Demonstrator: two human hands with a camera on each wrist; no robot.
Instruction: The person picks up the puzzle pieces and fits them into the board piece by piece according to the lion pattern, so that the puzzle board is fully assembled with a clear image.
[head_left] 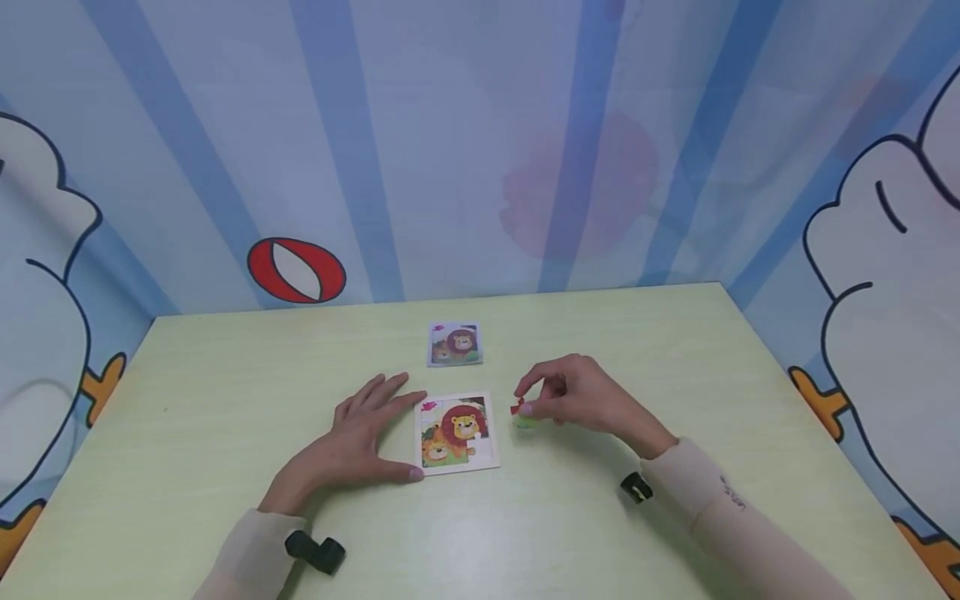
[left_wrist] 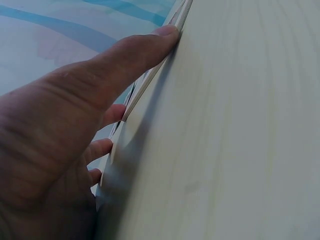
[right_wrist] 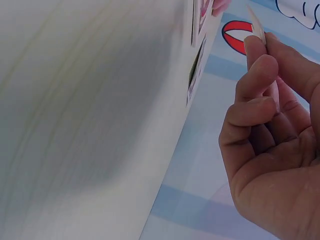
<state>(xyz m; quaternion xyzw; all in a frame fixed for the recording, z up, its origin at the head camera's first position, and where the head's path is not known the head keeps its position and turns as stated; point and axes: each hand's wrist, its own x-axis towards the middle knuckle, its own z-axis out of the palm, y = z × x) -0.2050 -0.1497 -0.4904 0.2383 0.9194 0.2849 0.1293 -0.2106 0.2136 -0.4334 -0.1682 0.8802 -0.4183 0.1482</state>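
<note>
A square lion jigsaw puzzle point(head_left: 453, 429) in a white frame lies flat on the table, with a white gap at its lower right corner. My left hand point(head_left: 348, 442) steadies its left side: thumb and index finger touch the frame's edge, fingers extended. To the right of the puzzle, my right hand point(head_left: 577, 396) pinches a small puzzle piece point(head_left: 525, 423), green and red, between thumb and index finger. Seen in the right wrist view, the piece point(right_wrist: 257, 25) is thin and edge-on, held off the table, with the other fingers curled inward.
Behind the puzzle lies a smaller square picture card point(head_left: 455, 344) with the same lion picture. The pale wooden table point(head_left: 225, 392) ends at a blue striped backdrop point(head_left: 465, 150) with cartoon drawings. A black camera mount point(head_left: 315, 552) is on the left wrist.
</note>
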